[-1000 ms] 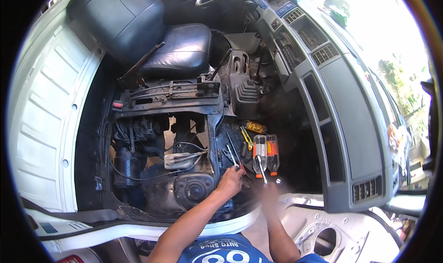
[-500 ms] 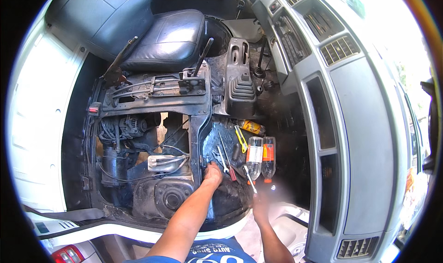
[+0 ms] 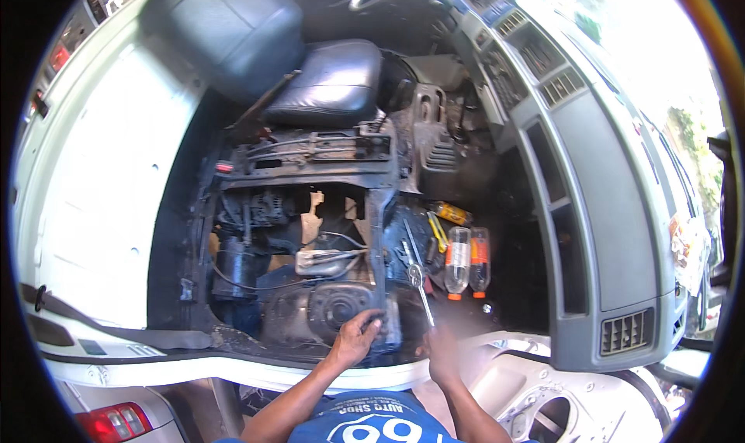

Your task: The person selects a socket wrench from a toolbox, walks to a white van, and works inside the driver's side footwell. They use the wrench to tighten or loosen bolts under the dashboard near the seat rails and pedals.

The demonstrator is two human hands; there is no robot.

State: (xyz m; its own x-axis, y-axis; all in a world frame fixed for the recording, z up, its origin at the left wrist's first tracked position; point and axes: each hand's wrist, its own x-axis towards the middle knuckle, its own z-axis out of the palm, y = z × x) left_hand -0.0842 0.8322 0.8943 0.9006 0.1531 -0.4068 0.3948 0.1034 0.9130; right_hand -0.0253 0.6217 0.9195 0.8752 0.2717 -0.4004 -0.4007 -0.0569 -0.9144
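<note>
My right hand (image 3: 441,357), blurred, is wrapped around the handle of a ratchet wrench (image 3: 424,297). Its round head points away from me, above the tools on the black floor. Lower in the cabin, my left hand (image 3: 357,340) hovers near the sill with thumb and fingers curled toward each other. A small dark bit shows at those fingertips, too small to name. Beyond the ratchet lies a long thin screwdriver (image 3: 411,239), its red handle partly covered. A yellow utility knife (image 3: 438,232) rests beside two clear bottles (image 3: 458,260) with orange caps.
An open engine bay (image 3: 310,260) with hoses and metal parts lies left of the tools. Past it are a black seat (image 3: 330,82) and a gear lever console (image 3: 436,144). The grey dashboard (image 3: 601,179) runs along the right. A yellow-labelled bottle (image 3: 452,212) lies near the knife.
My left hand has drawn back from the floor beside the frame rail toward the sill. The ratchet stays in my right hand. The whole view has shifted, with the cabin now farther right.
</note>
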